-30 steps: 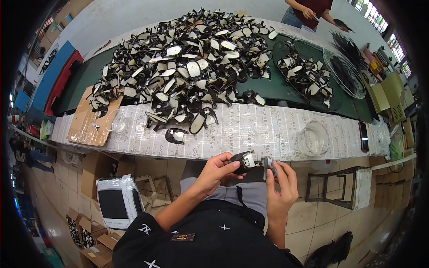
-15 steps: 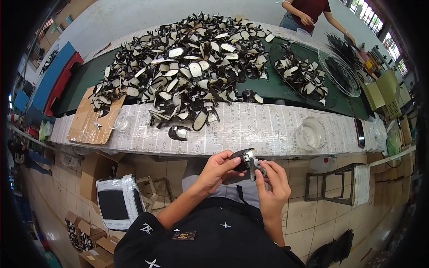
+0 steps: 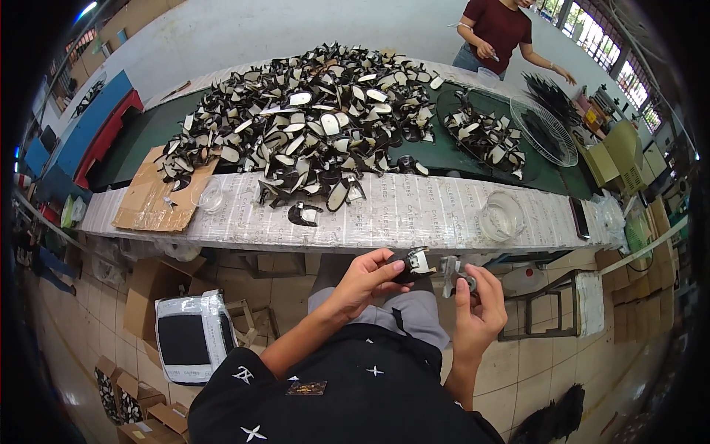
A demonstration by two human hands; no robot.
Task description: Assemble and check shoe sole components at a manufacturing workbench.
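Observation:
My left hand (image 3: 359, 284) pinches a black shoe heel part (image 3: 417, 262) with a white inner face, thumb on top, in front of the bench. Just right of it, my right hand (image 3: 481, 305) grips a small grey metal piece (image 3: 448, 277) between thumb and fingers. A narrow gap separates the grey piece from the heel part. I cannot tell what kind of piece it is. A large heap of similar black and white heel parts (image 3: 330, 124) covers the middle of the bench, and one part (image 3: 304, 215) lies at its near side.
The bench (image 3: 399, 222) has a white wrapped front strip. On it are a clear round bowl (image 3: 502, 217), a small clear cup (image 3: 210, 198), cardboard (image 3: 151, 200), a phone (image 3: 579, 217) and a mesh basket (image 3: 566, 152). A stool (image 3: 589, 305) stands right. Another person (image 3: 497, 33) works at the far right.
My right hand has moved right with the grey piece, away from the heel part it was against. My left hand still holds the part. The view has shifted slightly.

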